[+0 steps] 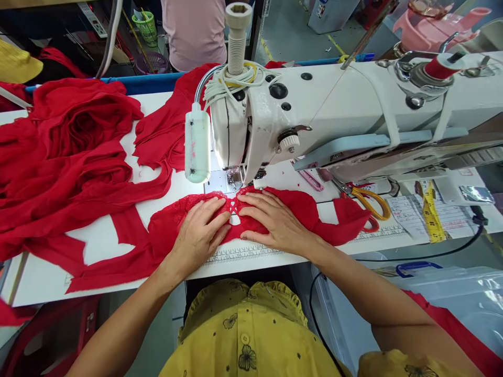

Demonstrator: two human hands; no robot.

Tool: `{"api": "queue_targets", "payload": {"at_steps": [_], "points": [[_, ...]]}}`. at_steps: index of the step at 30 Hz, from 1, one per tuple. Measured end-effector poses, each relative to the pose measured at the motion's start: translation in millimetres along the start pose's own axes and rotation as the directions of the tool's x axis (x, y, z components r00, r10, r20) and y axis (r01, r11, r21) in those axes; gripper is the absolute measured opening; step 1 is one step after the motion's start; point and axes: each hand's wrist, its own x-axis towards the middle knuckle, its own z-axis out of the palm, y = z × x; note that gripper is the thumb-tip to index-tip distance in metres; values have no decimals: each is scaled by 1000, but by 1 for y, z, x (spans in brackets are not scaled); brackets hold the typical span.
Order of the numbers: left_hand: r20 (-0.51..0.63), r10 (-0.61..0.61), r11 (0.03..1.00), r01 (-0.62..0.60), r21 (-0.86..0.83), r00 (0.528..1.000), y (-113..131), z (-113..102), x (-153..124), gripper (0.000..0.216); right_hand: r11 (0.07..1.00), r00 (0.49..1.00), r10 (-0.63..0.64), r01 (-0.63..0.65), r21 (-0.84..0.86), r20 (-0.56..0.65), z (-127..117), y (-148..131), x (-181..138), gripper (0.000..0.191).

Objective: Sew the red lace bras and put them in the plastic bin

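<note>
A red lace bra (294, 204) is spread on the white sewing table, its crisscross centre just in front of the presser foot (234, 178). My left hand (204, 225) lies flat on the left cup, fingers stretched toward the centre. On the right cup rests my right hand (271, 217), fingers out and slightly apart. Both hands press the fabric from above without gripping it. The white sewing machine (334, 99) stands right behind them, with a small lamp (197, 144) hanging at its left. Under the foot, the needle area is too small to make out.
Red fabric pieces (70, 141) are heaped on the left. Orange-handled scissors (371, 201), a pink thread snipper (312, 180), a yellow measuring tape (429, 212) and papers lie at right. A ruler strip (243, 255) runs along the front edge. Another person (194, 34) is beyond the table.
</note>
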Motion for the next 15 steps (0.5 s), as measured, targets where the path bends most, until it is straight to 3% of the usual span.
{"api": "queue_targets", "payload": {"at_steps": [15], "points": [[-6,80,994,-79,70,997,-2,0,-1,28,999,1000,19,-18,38,-8,1,1,0,50]]}}
